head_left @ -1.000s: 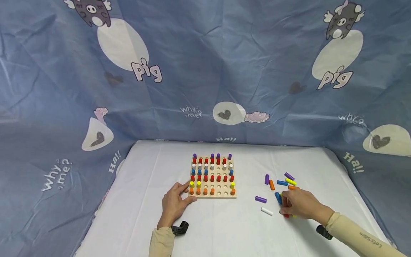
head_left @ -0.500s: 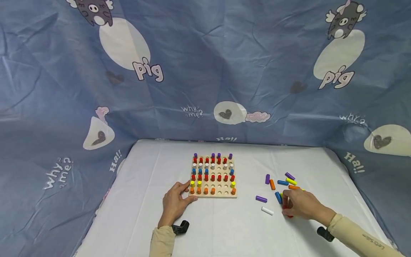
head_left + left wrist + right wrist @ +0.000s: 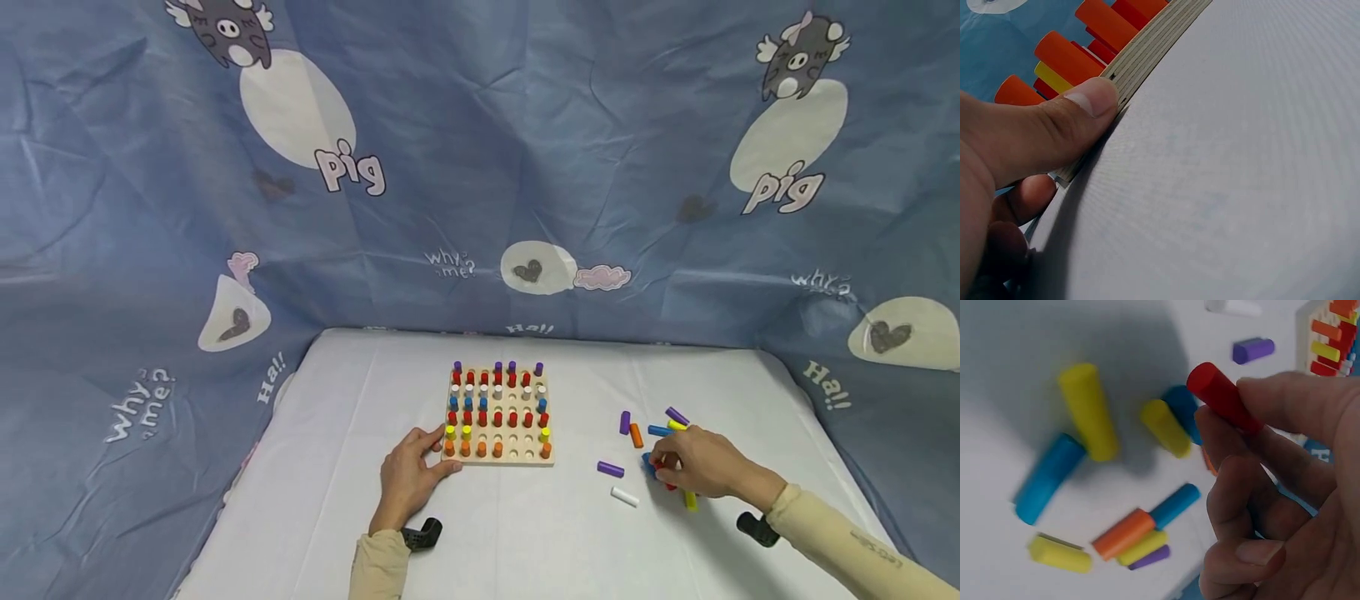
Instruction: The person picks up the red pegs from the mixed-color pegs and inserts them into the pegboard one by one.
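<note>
A wooden pegboard point(image 3: 504, 461) lies on the table, with rows of coloured pegs standing in many of its holes. At its near left corner my left hand point(image 3: 408, 475) holds the board. In the left wrist view the thumb point(image 3: 1088, 103) presses on the board's side edge, and the curled fingers lie round the corner. Over the loose pegs at the right is my right hand point(image 3: 708, 468). It pinches a red peg point(image 3: 1219, 394) between thumb and fingertips, raised above the cloth. Beneath and beside it lie a blue peg point(image 3: 1182, 412) and a yellow peg point(image 3: 1166, 428).
Loose pegs are scattered right of the board, among them a white peg point(image 3: 624, 497), a purple peg point(image 3: 611, 469) and an orange peg point(image 3: 636, 435). White cloth point(image 3: 525, 533) covers the table. A blue printed curtain point(image 3: 450, 167) rises behind it.
My right hand has picked up the red peg from the near side of the loose pegs and moved slightly up and away. The left hand stays at the board's corner.
</note>
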Demonstrator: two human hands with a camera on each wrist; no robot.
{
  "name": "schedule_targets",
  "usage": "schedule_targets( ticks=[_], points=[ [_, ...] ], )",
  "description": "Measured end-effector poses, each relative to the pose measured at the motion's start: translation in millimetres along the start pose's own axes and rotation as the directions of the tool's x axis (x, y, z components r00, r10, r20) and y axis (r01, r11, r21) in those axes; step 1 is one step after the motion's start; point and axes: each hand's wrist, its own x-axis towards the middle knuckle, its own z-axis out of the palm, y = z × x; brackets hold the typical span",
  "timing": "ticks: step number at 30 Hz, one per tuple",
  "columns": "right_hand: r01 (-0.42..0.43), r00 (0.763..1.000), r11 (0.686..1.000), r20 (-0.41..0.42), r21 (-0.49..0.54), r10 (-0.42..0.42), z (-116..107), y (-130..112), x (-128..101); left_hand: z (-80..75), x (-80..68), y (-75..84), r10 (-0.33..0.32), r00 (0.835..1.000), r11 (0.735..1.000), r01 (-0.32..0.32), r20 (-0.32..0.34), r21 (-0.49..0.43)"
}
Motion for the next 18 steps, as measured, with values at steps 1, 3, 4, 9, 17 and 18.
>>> schedule_targets(
  ticks=[1,3,4,9,17,18],
  points=[
    [0.014,1.0,1.0,-0.009,-0.013,-0.014,-2.4,-0.9,1.9,0.2,-0.3,0.6,-0.003,1.0,1.0,0.003,-0.001,-0.001],
    [0.033,0.999,0.999,-0.027,-0.024,-0.034,-6.9,-3.3,6.3,0.7,-0.5,1.4,-0.011,1.0,1.0,0.011,0.001,-0.002],
    [0.04,0.998,0.999,-0.037,-0.026,-0.041,-8.3,-4.6,8.9,0.9,-0.7,1.4,-0.015,1.0,1.0,0.015,0.003,-0.001],
    [0.083,0.991,0.995,-0.1,-0.053,-0.088,-14.6,-9.2,25.0,2.1,-0.6,0.2,-0.033,0.999,0.999,0.033,0.012,0.011],
    [0.105,0.967,0.987,-0.219,-0.118,-0.129,-20.7,-16.1,59.8,2.4,-0.5,-0.6,-0.006,1.0,1.0,0.006,-0.009,0.017],
    [0.106,0.962,0.986,-0.239,-0.13,-0.134,-20.9,-18.2,64.7,2.1,-0.2,-0.5,-0.007,1.0,1.0,0.007,-0.011,0.018]
  ],
)
